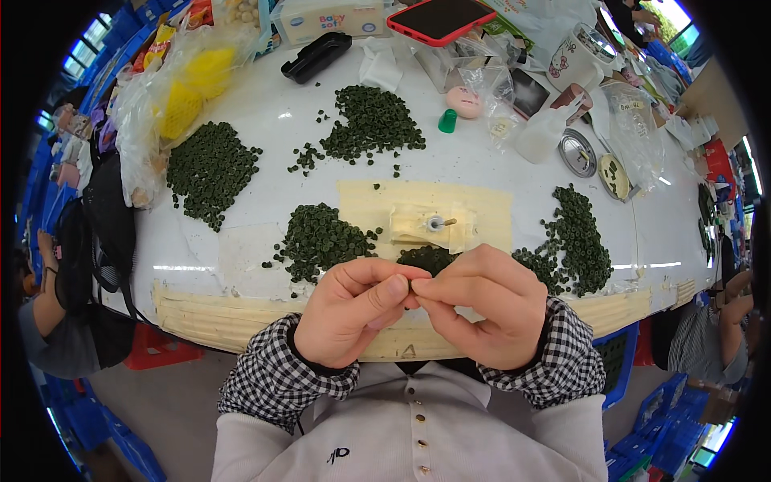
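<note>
Close together at the near edge of the table, my left hand [349,309] and my right hand [491,304] meet fingertip to fingertip. Between them they pinch a small dark green piece [410,284], mostly covered by the fingers. Just beyond stands a small fixture [436,224] with a thin pin, taped down on beige tape. A dark green heap of small round pieces [426,258] lies partly behind my fingers. Similar heaps spread to the left [321,241] and to the right [580,245].
Farther off lie two more green heaps [213,170] [373,119]. A black case [316,57], a red-edged phone [440,19], a green cap [448,121] and round tins [577,153] sit at the back. Plastic bags [144,120] crowd the left. People sit at both sides.
</note>
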`<action>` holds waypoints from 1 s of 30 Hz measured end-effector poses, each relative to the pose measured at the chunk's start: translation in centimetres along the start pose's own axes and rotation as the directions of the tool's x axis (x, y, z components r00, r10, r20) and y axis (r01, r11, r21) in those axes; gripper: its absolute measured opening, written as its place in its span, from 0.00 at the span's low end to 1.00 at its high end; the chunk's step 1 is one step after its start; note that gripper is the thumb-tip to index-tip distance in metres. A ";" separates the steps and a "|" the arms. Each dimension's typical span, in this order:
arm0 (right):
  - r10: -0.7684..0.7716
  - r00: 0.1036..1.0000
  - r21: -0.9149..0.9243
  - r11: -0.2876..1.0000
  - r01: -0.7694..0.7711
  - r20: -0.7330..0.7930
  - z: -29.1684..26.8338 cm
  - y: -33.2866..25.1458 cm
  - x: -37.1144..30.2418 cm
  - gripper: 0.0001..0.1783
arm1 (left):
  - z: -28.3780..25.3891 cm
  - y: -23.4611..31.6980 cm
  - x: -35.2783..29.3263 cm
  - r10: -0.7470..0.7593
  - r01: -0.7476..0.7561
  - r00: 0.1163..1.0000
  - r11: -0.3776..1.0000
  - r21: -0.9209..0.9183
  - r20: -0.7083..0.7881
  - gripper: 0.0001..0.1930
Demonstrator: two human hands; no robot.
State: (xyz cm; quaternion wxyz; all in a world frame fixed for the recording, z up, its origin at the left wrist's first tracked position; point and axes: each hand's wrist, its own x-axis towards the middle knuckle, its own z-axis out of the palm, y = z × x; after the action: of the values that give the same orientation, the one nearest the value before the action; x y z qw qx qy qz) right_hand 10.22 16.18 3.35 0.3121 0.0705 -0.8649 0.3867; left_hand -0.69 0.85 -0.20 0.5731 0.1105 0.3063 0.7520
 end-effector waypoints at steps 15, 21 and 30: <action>0.000 1.000 -0.052 0.999 -0.001 -0.024 0.1 0.4 0.0 0.13 | 0.8 0.8 -0.3 0.170 -0.144 0.985 0.888 0.436 -0.019 0.07; 0.105 0.994 0.063 0.992 -0.106 0.024 0.1 0.0 0.2 0.12 | 0.4 0.3 -0.3 0.256 -0.205 0.966 0.827 0.524 -0.026 0.05; 0.277 0.957 0.235 0.928 -0.290 0.086 0.1 0.0 -0.1 0.09 | 0.3 0.0 -0.5 0.362 -0.272 0.932 0.729 0.628 -0.016 0.05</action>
State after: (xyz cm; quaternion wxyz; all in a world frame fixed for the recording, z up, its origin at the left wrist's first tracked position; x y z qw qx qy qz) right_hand 10.23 16.08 3.30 0.2194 -0.0074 -0.8193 0.5296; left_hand -0.36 0.49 0.15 0.3458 0.2901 0.5497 0.7029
